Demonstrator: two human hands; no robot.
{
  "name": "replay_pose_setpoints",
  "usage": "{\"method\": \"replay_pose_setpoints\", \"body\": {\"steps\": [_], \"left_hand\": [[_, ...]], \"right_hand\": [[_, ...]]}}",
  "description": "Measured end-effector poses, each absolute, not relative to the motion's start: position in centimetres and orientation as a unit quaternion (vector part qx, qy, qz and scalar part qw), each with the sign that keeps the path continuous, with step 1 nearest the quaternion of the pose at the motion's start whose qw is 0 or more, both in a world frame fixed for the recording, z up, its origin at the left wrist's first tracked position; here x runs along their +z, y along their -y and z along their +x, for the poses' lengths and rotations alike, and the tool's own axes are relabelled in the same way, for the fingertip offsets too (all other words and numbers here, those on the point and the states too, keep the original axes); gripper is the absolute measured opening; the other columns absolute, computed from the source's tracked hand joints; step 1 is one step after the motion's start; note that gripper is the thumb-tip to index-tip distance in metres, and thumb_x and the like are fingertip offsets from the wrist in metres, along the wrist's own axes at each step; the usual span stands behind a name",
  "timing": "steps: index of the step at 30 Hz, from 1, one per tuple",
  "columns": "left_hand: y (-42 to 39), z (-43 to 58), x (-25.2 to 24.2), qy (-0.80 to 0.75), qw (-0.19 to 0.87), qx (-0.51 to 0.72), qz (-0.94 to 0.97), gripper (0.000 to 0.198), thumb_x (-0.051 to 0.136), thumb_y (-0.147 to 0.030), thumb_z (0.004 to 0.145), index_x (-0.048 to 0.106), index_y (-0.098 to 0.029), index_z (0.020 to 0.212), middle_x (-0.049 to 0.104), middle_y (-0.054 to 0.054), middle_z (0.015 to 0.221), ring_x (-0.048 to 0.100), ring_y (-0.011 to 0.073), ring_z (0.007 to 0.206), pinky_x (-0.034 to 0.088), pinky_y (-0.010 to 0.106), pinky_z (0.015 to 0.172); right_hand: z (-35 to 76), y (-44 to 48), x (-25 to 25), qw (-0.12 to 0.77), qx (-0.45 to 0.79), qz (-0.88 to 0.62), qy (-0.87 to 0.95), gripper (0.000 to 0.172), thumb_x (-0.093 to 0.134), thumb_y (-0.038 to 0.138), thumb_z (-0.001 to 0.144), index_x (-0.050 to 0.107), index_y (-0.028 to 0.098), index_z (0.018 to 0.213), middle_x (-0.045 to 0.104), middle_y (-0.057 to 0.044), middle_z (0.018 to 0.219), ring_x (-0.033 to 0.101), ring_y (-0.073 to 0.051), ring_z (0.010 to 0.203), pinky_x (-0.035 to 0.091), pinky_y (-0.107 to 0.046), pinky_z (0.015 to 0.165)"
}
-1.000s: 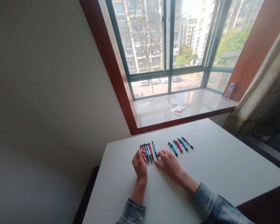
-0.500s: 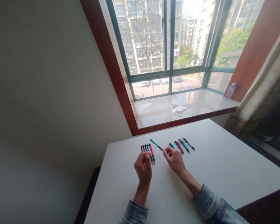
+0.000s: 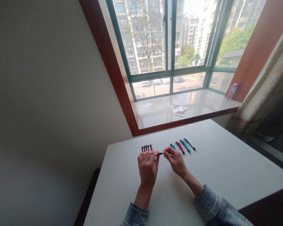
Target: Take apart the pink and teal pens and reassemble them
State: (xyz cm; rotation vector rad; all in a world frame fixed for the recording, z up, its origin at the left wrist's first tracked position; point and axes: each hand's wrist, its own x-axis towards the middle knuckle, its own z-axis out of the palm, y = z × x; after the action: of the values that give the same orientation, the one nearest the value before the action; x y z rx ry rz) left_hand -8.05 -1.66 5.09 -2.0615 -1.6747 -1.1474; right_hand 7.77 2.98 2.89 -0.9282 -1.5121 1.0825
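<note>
Over the white table, both my hands grip one pen between them. My left hand wraps its fingers round the pen's left end, and my right hand pinches its right end. Only the pen's dark middle shows between the fingers. Just beyond my left hand lies a row of several pens, partly hidden by it. A second row of several teal, pink and black pens lies to the right of my right hand.
The table's far edge meets a wide window sill with a crumpled white cloth, a slip of paper and a plastic bottle. A curtain hangs at the right. A plain wall stands at the left.
My right hand picked a teal pen out of the left row and lifted it. My left hand then came up and closed on the pen's other end.
</note>
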Motion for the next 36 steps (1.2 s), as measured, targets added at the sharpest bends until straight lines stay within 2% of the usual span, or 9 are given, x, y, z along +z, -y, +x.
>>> {"method": "replay_pose_setpoints", "body": {"steps": [8,15,19,21,24,32,36], "left_hand": [[1.5,-8.1,4.3,0.570,0.022,-0.418,-0.707,0.025,0.059,-0.035,0.100,0.075,-0.026,0.116,0.079,0.009,0.102,0.068,0.0269,0.089,0.041,0.043,0.092],[1.6,-7.9,4.2,0.577,0.036,-0.400,-0.711,0.025,0.059,-0.032,0.100,0.075,-0.026,0.118,0.078,0.008,0.099,0.066,0.0257,0.085,0.040,0.038,0.082],[1.6,-7.7,4.4,0.565,0.037,-0.383,-0.730,0.025,0.059,-0.031,0.100,0.074,-0.027,0.119,0.078,0.007,0.099,0.065,0.0244,0.085,0.040,0.038,0.082],[1.6,-7.6,4.4,0.556,0.031,-0.384,-0.736,0.025,0.060,-0.031,0.100,0.074,-0.027,0.120,0.078,0.006,0.098,0.065,0.0239,0.085,0.041,0.038,0.081],[1.6,-7.5,4.4,0.547,0.021,-0.384,-0.744,0.026,0.059,-0.031,0.100,0.074,-0.027,0.121,0.078,0.006,0.096,0.066,0.0235,0.085,0.043,0.037,0.080],[1.5,-7.2,3.8,0.557,0.000,-0.365,-0.746,0.028,0.053,-0.032,0.103,0.072,-0.023,0.123,0.078,0.006,0.100,0.070,0.0222,0.089,0.052,0.034,0.080],[1.4,-7.2,3.5,0.565,-0.016,-0.365,-0.740,0.029,0.052,-0.034,0.104,0.071,-0.023,0.123,0.078,0.007,0.105,0.072,0.0219,0.093,0.055,0.033,0.082]], "right_hand": [[8.0,-3.4,2.8,0.514,0.434,-0.385,0.632,0.035,0.056,0.054,0.096,0.065,0.021,0.088,0.065,-0.003,0.077,0.059,-0.019,0.073,0.051,-0.029,0.065],[8.3,-3.3,3.2,0.497,0.453,-0.392,0.628,0.040,0.057,0.057,0.095,0.065,0.020,0.084,0.065,-0.004,0.078,0.060,-0.018,0.073,0.048,-0.027,0.063],[8.3,-3.4,2.8,0.485,0.424,-0.428,0.634,0.053,0.054,0.061,0.095,0.046,0.021,0.061,0.042,0.004,0.057,0.038,-0.012,0.055,0.031,-0.025,0.051],[8.3,-3.5,2.6,0.484,0.412,-0.436,0.637,0.058,0.052,0.062,0.096,0.036,0.021,0.057,0.031,0.006,0.055,0.029,-0.011,0.054,0.024,-0.026,0.051],[8.2,-3.5,2.4,0.493,0.407,-0.434,0.635,0.057,0.050,0.059,0.097,0.034,0.021,0.058,0.026,0.006,0.057,0.025,-0.011,0.056,0.021,-0.027,0.052],[8.5,-3.5,2.5,0.503,0.397,-0.430,0.636,0.054,0.052,0.055,0.097,0.032,0.022,0.060,0.026,0.007,0.057,0.027,-0.011,0.056,0.022,-0.027,0.052],[8.6,-3.4,2.8,0.509,0.393,-0.436,0.629,0.048,0.055,0.053,0.097,0.041,0.021,0.063,0.035,0.006,0.058,0.033,-0.011,0.057,0.028,-0.026,0.054]]}}
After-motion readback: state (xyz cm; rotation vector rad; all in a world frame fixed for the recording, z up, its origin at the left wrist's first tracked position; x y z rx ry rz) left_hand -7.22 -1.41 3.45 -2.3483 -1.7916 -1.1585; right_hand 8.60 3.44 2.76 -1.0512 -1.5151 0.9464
